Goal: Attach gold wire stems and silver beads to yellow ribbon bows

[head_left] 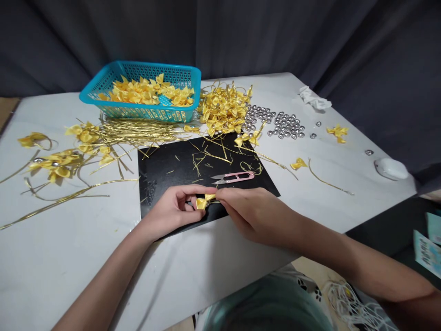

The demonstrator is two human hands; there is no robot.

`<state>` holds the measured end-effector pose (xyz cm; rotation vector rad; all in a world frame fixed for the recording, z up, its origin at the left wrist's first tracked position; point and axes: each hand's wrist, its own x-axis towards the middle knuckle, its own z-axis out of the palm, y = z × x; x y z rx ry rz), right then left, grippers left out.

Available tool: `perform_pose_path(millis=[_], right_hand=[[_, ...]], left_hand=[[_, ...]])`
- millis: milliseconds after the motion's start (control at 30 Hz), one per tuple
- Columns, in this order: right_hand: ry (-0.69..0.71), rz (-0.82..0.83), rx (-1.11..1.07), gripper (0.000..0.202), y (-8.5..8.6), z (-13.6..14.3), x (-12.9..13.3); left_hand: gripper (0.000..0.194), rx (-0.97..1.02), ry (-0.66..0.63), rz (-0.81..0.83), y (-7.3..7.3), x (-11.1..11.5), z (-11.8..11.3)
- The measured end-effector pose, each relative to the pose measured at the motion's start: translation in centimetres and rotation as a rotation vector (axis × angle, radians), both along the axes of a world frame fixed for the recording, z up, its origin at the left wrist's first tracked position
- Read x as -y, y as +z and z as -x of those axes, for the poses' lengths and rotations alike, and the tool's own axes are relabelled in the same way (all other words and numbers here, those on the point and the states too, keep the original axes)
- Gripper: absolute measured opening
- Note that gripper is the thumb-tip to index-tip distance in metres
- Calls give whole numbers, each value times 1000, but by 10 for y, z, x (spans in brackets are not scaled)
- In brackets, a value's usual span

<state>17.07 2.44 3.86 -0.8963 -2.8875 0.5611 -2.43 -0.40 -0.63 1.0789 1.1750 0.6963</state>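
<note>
One yellow ribbon piece (201, 203) sits between the left hand's (179, 205) closed thumb and fingers.

Dim, with soft shadows below

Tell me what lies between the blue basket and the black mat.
A bundle of gold wires, some ends reaching over the mat, and a yellow bow, in the head view.

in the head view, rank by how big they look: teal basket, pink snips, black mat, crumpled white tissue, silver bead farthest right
1. Black mat
2. Teal basket
3. Pink snips and crumpled white tissue: too alike to rank; snips longer, tissue chunkier
4. Silver bead farthest right
</note>
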Motion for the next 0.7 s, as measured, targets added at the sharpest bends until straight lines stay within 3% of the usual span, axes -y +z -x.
perform_pose_path(millis=[267, 700], right_hand=[[58, -27, 86, 18, 2, 2, 5], [149, -357, -38, 19, -23, 9, 20]], left_hand=[[51, 0, 13, 67, 6, 0, -5], [54, -62, 74, 100, 11, -1, -12]])
